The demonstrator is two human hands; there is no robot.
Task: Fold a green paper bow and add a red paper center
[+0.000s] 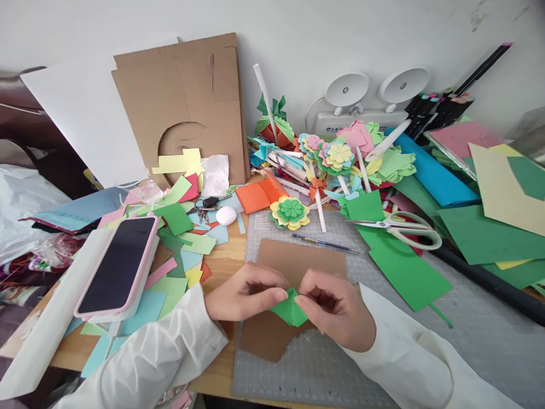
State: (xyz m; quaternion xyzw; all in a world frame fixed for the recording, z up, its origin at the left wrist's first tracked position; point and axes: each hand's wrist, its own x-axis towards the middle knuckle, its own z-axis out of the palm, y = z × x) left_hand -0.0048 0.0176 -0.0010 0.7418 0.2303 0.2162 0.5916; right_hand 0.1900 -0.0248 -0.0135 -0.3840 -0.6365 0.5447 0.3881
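Note:
A small folded piece of green paper [291, 311] is pinched between my two hands, with a crease running down its middle. My left hand [249, 292] grips its left upper edge between thumb and fingers. At its right edge my right hand [336, 307] pinches with thumb and forefinger. Beneath both hands lies a brown cardboard piece [266, 338] with a ragged lower edge, on a grey cutting mat [255, 378]. Just beyond the cardboard are a pen [326, 243] and a layered green and yellow paper flower [290, 212].
Scissors [395, 225] rest on green paper strips [404, 275] at the right. A phone [119, 264] lies at left among coloured scraps. Cardboard sheets [140, 96] lean on the wall, beside a pile of paper flowers [336, 158]. A white egg-shaped object [226, 216] sits near keys [204, 213].

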